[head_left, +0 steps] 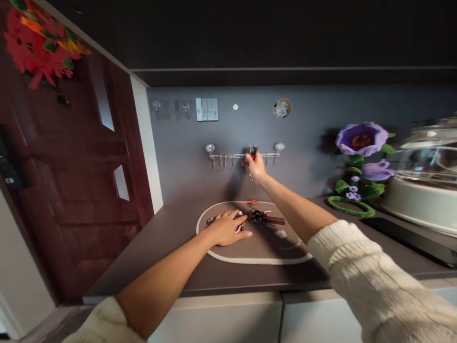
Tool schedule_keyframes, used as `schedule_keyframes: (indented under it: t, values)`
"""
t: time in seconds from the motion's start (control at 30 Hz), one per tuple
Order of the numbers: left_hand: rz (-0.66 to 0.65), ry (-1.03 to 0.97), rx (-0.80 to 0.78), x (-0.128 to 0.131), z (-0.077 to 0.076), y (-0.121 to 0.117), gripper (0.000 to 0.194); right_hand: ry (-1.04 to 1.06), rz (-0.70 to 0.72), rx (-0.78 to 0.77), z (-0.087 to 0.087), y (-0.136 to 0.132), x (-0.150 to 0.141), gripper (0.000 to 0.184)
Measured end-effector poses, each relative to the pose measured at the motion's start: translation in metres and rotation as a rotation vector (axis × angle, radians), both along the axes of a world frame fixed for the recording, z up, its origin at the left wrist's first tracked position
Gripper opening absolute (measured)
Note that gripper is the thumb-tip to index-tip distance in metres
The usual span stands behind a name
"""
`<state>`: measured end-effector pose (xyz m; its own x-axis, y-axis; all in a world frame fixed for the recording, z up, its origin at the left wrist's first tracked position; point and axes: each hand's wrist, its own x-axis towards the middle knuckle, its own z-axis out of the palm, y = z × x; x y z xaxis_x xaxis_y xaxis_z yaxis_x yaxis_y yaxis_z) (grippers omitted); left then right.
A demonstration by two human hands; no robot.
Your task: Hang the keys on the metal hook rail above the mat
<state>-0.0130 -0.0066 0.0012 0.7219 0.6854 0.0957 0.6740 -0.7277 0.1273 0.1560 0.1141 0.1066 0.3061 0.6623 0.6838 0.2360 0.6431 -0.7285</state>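
Observation:
My right hand (255, 167) is raised to a clear hook rail (232, 156) on the grey wall. Its fingers pinch a bunch of keys with a red and black piece; a key tip shows below the hand. On an oval brown mat (257, 260) with a white rim, my left hand (225, 228) lies palm down, fingers stretched out, partly covering small items. A pink ring (238, 228) shows beside its fingers. Just right of it lie dark keys (255, 216) with a brown strap (275, 220). A small red tag (253, 202) sits at the mat's far edge.
Purple artificial flowers (362, 138) and a white appliance with a clear dome (421, 190) stand at right, near a flat black object (410, 238). A wall switch panel (207, 109) is above the rail. A dark shelf (285, 43) overhangs; a red-brown door (78, 190) is at left.

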Motion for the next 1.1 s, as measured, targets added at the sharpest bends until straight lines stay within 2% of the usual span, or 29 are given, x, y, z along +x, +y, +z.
schedule_keyframes:
  t: [0.07,0.13,0.2,0.3,0.4,0.5,0.53,0.6,0.67,0.77,0.87,0.9,0.97,1.1]
  values:
    - [-0.005,-0.002,0.010,-0.001,0.001,-0.001,0.075,-0.052,0.018,-0.079,0.005,-0.007,0.002,0.018]
    - [-0.008,-0.017,0.028,-0.001,0.003,-0.002,0.074,-0.166,0.077,-0.224,0.000,-0.020,0.002,0.017]
    - [0.000,-0.043,0.045,-0.002,0.007,-0.004,0.074,-0.302,0.110,-0.382,-0.011,-0.038,0.002,0.016]
    - [0.041,-0.113,0.059,-0.006,0.013,-0.007,0.075,-0.525,0.043,-0.550,-0.031,-0.062,0.006,0.015]
    - [0.100,-0.202,0.078,-0.014,0.019,-0.010,0.066,-0.801,-0.047,-0.533,-0.039,-0.079,0.016,0.010]
    - [0.190,-0.306,0.070,-0.025,0.024,-0.012,0.054,-0.952,-0.101,-0.496,-0.031,-0.093,0.024,0.015]
    - [0.208,-0.350,0.066,-0.028,0.028,-0.014,0.052,-0.974,-0.078,-0.495,-0.026,-0.099,0.025,0.017]
    - [0.181,-0.454,0.012,-0.033,0.039,-0.019,0.047,-1.045,0.069,-0.553,-0.015,-0.114,0.025,0.016]
    - [0.073,-0.520,-0.197,-0.035,0.054,-0.027,0.047,-1.095,0.381,-0.662,-0.004,-0.133,0.021,0.017]
    - [-0.121,-0.586,-0.606,-0.032,0.079,-0.042,0.044,-0.933,0.770,-0.908,0.006,-0.163,0.014,0.032]
    - [-0.218,-0.789,-0.826,-0.025,0.088,-0.052,0.045,-0.640,0.904,-0.875,0.004,-0.181,0.010,0.045]
    - [-0.241,-0.876,-0.875,-0.022,0.087,-0.053,0.049,-0.536,0.914,-0.830,0.001,-0.184,0.010,0.052]
    - [-0.202,-1.039,-0.922,-0.017,0.077,-0.053,0.059,-0.344,0.914,-0.754,-0.011,-0.185,0.012,0.063]
    - [-0.058,-1.231,-0.979,-0.014,0.043,-0.046,0.066,-0.135,0.884,-0.728,-0.046,-0.179,0.020,0.065]
